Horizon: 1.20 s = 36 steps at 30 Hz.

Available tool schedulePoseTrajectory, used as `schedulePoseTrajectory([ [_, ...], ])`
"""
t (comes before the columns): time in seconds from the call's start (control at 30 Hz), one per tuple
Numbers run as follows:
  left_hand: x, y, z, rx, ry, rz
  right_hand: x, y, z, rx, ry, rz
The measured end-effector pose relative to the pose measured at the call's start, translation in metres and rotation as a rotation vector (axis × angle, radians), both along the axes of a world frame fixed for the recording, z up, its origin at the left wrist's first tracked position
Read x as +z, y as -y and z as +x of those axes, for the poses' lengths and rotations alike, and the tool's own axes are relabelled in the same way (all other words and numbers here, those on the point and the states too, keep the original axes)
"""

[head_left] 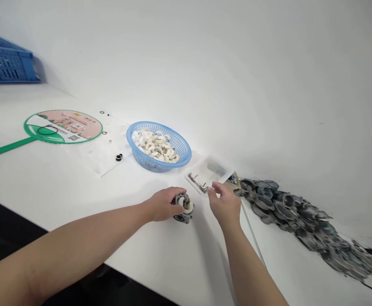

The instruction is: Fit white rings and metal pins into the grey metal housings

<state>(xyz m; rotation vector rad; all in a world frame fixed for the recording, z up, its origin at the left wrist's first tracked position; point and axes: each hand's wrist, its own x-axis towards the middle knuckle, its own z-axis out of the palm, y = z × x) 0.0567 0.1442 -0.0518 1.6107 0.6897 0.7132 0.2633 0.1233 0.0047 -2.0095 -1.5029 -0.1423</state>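
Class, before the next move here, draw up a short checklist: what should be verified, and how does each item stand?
1. Metal housing steadied: ok, the left hand grips it on the table.
2. White ring in place: ok, it sits in the housing; whether fully seated, cannot tell.
3. Thin metal pieces within reach: ok, they lie in the tray beside the right hand.
4. Piece held in right fingertips: cannot tell.
5. Fan clear of both hands: ok.
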Motion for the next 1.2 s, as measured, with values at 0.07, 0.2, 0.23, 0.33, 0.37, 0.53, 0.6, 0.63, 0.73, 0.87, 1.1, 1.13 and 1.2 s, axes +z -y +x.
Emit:
schedulePoseTrajectory([
  [0.07, 0.000, 0.001, 0.000, -0.009, -0.001, -0.005, 0.008, -0.014, 0.007, -0.001, 0.251, -0.152],
  [0.2, 0.003, 0.001, -0.002, -0.005, -0.023, 0.017, 0.018, -0.038, 0.012, -0.006, 0.490, -0.419],
  [0.23, 0.003, 0.002, -0.003, -0.001, -0.033, 0.027, 0.018, -0.043, 0.012, -0.002, 0.512, -0.447],
  [0.33, 0.004, 0.002, -0.003, 0.003, -0.048, 0.035, 0.017, -0.057, 0.015, 0.005, 0.568, -0.513],
  [0.37, 0.004, 0.002, -0.003, 0.002, -0.048, 0.031, 0.017, -0.060, 0.015, 0.008, 0.588, -0.535],
  [0.53, 0.005, 0.002, -0.004, -0.006, -0.058, 0.042, 0.015, -0.067, 0.013, 0.032, 0.701, -0.558],
  [0.6, 0.005, 0.002, -0.004, -0.002, -0.063, 0.050, 0.015, -0.068, 0.011, 0.066, 0.720, -0.576],
  [0.63, 0.006, 0.002, -0.004, 0.000, -0.064, 0.054, 0.015, -0.070, 0.011, 0.085, 0.720, -0.594],
  [0.73, 0.006, 0.002, -0.004, -0.002, -0.064, 0.056, 0.015, -0.075, 0.008, 0.128, 0.704, -0.639],
  [0.87, 0.008, 0.002, -0.005, -0.003, -0.061, 0.043, 0.013, -0.085, 0.002, 0.190, 0.686, -0.657],
  [1.1, 0.008, -0.001, -0.005, 0.006, -0.061, 0.075, 0.008, -0.092, -0.003, 0.284, 0.708, -0.651],
  [1.13, 0.008, -0.001, -0.005, 0.008, -0.061, 0.081, 0.007, -0.093, -0.003, 0.292, 0.714, -0.649],
  [1.2, 0.007, -0.002, -0.005, 0.009, -0.059, 0.085, 0.005, -0.094, -0.002, 0.306, 0.723, -0.647],
])
